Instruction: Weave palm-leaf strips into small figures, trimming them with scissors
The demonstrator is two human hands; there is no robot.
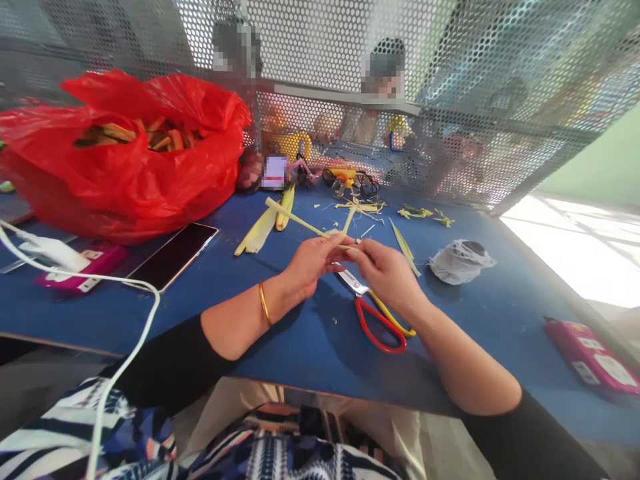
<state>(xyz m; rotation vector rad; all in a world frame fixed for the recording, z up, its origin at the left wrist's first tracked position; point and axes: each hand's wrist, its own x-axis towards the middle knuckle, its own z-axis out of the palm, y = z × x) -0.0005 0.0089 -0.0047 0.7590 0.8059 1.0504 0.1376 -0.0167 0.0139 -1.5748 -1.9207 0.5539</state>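
Both of my hands meet above the middle of the blue table, their fingertips pinched together. Between them are pale green corn husk strips, one pointing to the upper left and another standing up from the fingers. My left hand, with a gold bangle at its wrist, grips the strips. Close beside it, my right hand pinches them near their crossing. Scissors with a red and a yellow handle lie below, their blade tips hidden under the hands. Wider husk pieces rest beyond my left hand.
A large red plastic bag full of dried pieces stands at the left, near a black phone and a white cable. Right are a white-wrapped bundle and pink box. A perforated metal screen borders the back; people sit behind it.
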